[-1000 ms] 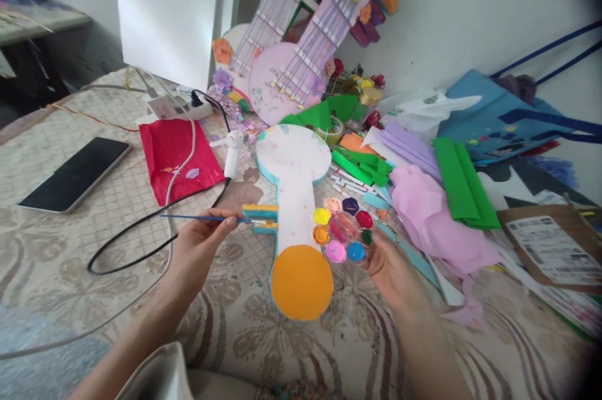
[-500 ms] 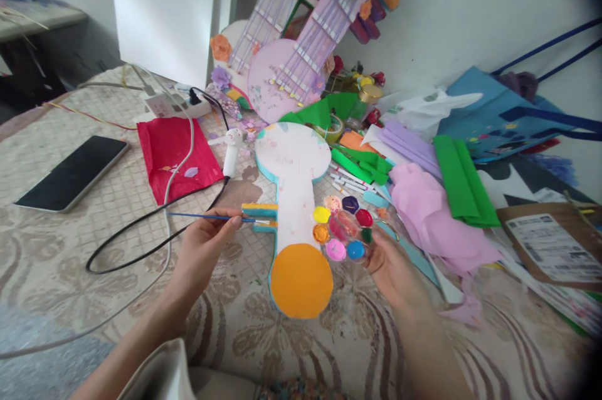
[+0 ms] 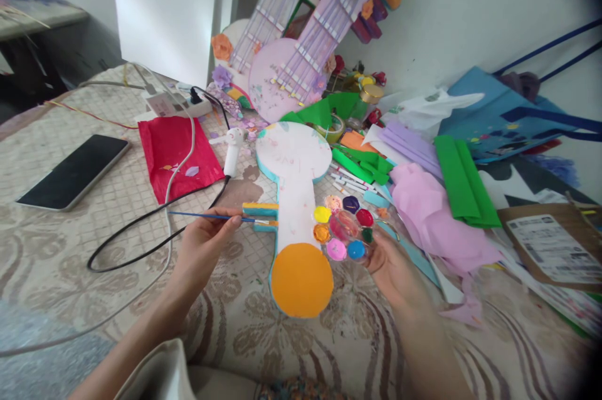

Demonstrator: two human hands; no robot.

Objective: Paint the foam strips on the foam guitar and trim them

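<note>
Two hands were above a patterned tablecloth (image 3: 357, 337), and a key-shaped board (image 3: 296, 212) lay between them, its orange round end nearest the person. The right hand (image 3: 390, 268), just right of the board's shaft, gripped the edge of a clear paint palette (image 3: 344, 225) whose coloured wells ringed a reddish middle. The left hand (image 3: 207, 240), left of the shaft, pinched a slim blue paintbrush (image 3: 188, 215) between thumb and fingers, its bristles at the nearer of two orange-topped prongs (image 3: 259, 206); whether they touched could not be told. Beyond the hands, the board's white round end lay farthest from the person. A white glue gun (image 3: 231, 158) sat to its left, a red sheet (image 3: 164, 155) farther left, and a lilac decorated piece (image 3: 275, 77) leaned behind.
</note>
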